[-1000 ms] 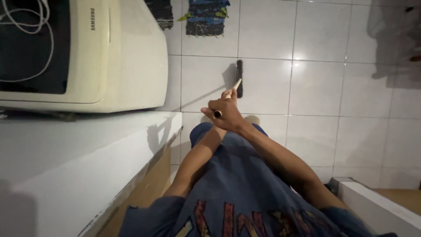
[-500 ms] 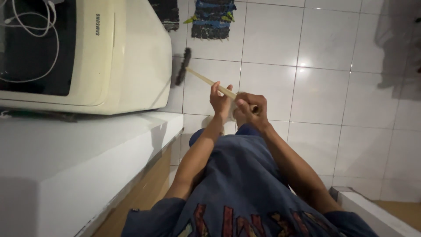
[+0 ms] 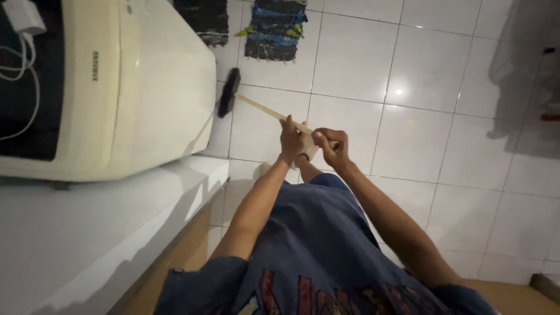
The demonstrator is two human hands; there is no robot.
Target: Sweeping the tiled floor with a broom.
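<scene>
Seen from above, a person in a blue printed shirt stands on a white tiled floor (image 3: pixel 420 76) and holds a broom (image 3: pixel 256 106) with both hands out in front of the body. The left hand (image 3: pixel 290 139) is closed around the pale wooden handle, fingers wrapped tight about it, and the right hand (image 3: pixel 330 146) is closed on the handle's near end just beside it, the two hands almost touching. The handle slants away up and to the left, ending in a dark brush head (image 3: pixel 228 92) that rests on the floor right beside the corner of a cream washing machine (image 3: pixel 157 87). The machine stands on a raised white ledge (image 3: pixel 87 233) at the person's left. A white cable (image 3: pixel 23 58) lies on its dark lid. Two dark woven mats (image 3: pixel 274 29) lie on the tiles beyond the brush head.
</scene>
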